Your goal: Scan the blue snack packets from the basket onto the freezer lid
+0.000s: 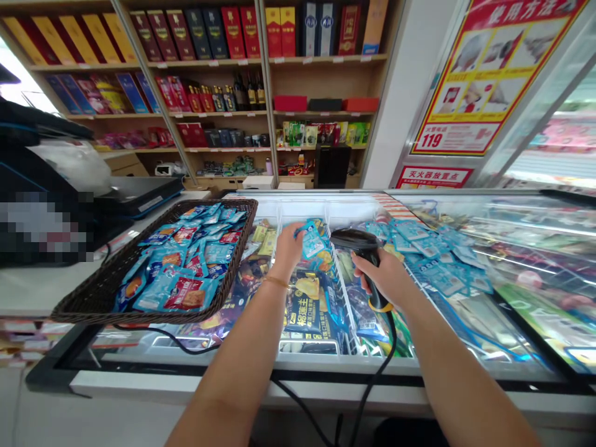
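Over the freezer point(139, 386), left hand point(289, 249) pinches a packet point(313, 242), right hand point(385, 273) holds a scanner point(356, 239); work appears part-done, loose packets point(447, 276) right of both, filled basket point(84, 308) left.

Held packet point(313, 243): print too small; poster point(496, 77) cut off.

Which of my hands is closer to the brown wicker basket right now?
Your left hand: it is just right of the basket, pinching a blue packet. Your right hand is farther right, gripping the black scanner.
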A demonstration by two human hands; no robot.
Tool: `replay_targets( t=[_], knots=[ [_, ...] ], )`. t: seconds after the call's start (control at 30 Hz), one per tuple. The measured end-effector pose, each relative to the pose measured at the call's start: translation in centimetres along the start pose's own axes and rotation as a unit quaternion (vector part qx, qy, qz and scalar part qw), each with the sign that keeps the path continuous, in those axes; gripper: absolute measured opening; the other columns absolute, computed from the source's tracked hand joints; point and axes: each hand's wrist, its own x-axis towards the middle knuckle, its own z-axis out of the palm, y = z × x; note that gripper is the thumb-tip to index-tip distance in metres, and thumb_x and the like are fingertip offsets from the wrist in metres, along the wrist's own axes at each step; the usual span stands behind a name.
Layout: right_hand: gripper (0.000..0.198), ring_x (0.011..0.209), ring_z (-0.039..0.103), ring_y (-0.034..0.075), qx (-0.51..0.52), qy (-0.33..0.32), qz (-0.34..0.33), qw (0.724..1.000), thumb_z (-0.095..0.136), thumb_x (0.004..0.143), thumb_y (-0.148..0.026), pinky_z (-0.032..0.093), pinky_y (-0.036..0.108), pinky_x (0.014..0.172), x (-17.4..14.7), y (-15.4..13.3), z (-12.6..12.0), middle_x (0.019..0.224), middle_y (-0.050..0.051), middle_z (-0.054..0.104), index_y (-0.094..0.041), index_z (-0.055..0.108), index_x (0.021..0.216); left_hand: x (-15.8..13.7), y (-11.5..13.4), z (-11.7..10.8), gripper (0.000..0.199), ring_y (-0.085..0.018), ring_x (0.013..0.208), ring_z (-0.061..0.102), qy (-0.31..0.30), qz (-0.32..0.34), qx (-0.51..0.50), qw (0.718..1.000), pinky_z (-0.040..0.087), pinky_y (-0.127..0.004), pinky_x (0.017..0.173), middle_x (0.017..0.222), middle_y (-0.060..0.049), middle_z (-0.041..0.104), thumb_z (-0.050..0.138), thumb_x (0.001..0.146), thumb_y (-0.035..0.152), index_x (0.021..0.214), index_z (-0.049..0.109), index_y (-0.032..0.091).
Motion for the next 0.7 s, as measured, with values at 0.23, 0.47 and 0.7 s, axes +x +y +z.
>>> replay_targets(
  t=[0.23, 0.47, 0.7],
  knots=[
    [0.024, 0.038, 0.053, 0.015, -0.093, -0.050, 0.021, 0.994, 0.062, 0.086, -0.042, 0.044, 0.028, 0.045, -1.0, -1.1, 0.7, 0.048, -0.002, 0.058, -0.022, 0.053, 0.078, -0.1, -0.4, -0.7, 0.024, -0.022, 0.104, 0.067, 0.018, -0.012, -0.022, 1.000, 0.050, -0.034, 0.098, 0.107, -0.008, 0.074, 0.058, 0.089, 0.014, 0.107, 0.073, 0.017],
    [0.023, 0.039, 0.054, 0.016, -0.123, -0.049, 0.029, 0.991, 0.061, 0.085, -0.042, 0.044, 0.028, 0.046, -1.4, -1.4, 1.3, 0.045, -0.002, 0.057, -0.022, 0.053, 0.078, 0.3, -0.6, -0.6, 0.024, -0.022, 0.106, 0.067, 0.033, -0.009, -0.026, 0.999, 0.049, -0.035, 0.101, 0.111, -0.010, 0.074, 0.059, 0.089, 0.012, 0.106, 0.075, 0.017],
    [0.023, 0.039, 0.054, 0.016, -0.135, -0.053, 0.021, 0.989, 0.059, 0.086, -0.041, 0.044, 0.029, 0.046, -1.3, -1.0, 1.2, 0.045, -0.002, 0.057, -0.022, 0.052, 0.076, 0.3, -0.6, -0.8, 0.024, -0.021, 0.102, 0.067, 0.041, -0.019, -0.053, 0.998, 0.050, -0.033, 0.098, 0.108, -0.009, 0.075, 0.059, 0.088, 0.012, 0.106, 0.075, 0.017]
  ],
)
